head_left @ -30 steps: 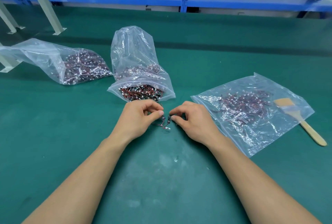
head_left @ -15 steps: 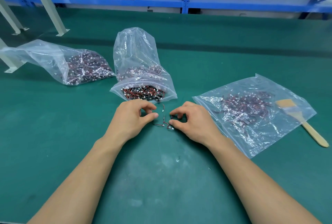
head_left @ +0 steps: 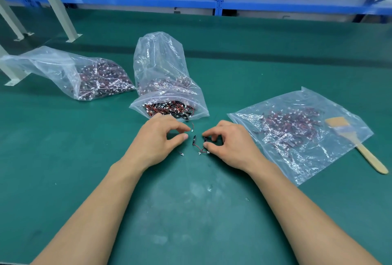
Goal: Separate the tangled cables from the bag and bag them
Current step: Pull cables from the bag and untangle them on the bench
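The right hand [head_left: 231,144] is curled, and the black end of one of the loose cables [head_left: 205,139] is pinched between its thumb and forefinger, with the red wire and white plugs trailing just below the thumb. The left hand [head_left: 157,140] is curled too, but its thumb and forefinger tips are held a little apart; a red wire with a white plug is seen at the forefinger tip and another wire runs out from under the palm, and whether either is gripped cannot be told. One black piece lies alone on the green table [head_left: 191,211] between the two hands.

Just beyond the hands, the open middle bag [head_left: 157,56] is full of tangled cables. A second full bag [head_left: 48,67] lies to the left, and a flat bag [head_left: 307,165] with fewer cables lies to the right, beside a wooden brush [head_left: 367,156].

Compared with half a second ago, the hands are drawn further apart and the small knot of cables is spread out.
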The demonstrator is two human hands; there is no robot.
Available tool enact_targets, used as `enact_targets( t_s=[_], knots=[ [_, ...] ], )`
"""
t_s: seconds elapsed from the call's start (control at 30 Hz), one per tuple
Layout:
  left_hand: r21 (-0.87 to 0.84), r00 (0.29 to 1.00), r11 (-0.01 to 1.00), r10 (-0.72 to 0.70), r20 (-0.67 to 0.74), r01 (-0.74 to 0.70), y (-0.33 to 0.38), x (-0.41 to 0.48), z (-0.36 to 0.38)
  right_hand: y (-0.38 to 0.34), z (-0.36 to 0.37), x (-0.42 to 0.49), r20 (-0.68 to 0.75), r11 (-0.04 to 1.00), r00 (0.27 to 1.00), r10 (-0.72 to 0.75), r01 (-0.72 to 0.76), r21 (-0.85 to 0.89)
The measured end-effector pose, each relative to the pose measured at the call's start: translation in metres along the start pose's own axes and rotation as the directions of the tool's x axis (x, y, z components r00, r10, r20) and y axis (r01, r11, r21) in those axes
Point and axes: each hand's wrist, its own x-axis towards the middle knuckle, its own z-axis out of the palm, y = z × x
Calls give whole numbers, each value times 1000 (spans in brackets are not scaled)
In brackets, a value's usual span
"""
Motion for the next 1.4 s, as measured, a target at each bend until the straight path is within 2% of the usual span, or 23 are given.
enact_targets(
  t_s=[0.2, 0.43, 0.53, 0.67, 0.83, 1.07, 1.2, 1.4],
  knots=[
    [48, 993, 995, 86, 75, -90, 13, 5, 15, 0, 0, 1, -4, 1000, 1000, -16, 15, -12],
    [27, 992, 997, 64, 106, -67, 5, 1, 9, 2, 0, 0, -5, 1000, 1000, -15, 15, 12],
    [6, 998, 999, 42, 55, -42, 4, 2, 8, 2, 0, -1, -22, 999, 1000, -12, 13, 42],
    [77, 1000, 997, 5, 11, -6, 8, 10, 10, 1, 0, -2, -63, 993, 998, 13, -6, 119],
    [190, 996, 982, -36, 87, 19, 14, 17, 16, 0, -1, -3, -94, 984, 995, 24, -7, 178],
    [38, 999, 999, -7, -39, 8, 15, 12, 13, 0, -2, -3, -137, 956, 985, 106, -64, 285],
    [-41, 993, 994, 95, -71, -98, 24, 4, 7, -4, -6, -2, -148, 891, 968, 201, -118, 438],
    [-132, 958, 950, 287, 19, -282, 41, 1, 11, -10, -11, -1, -10, 658, 950, 311, -207, 724]
  ],
)
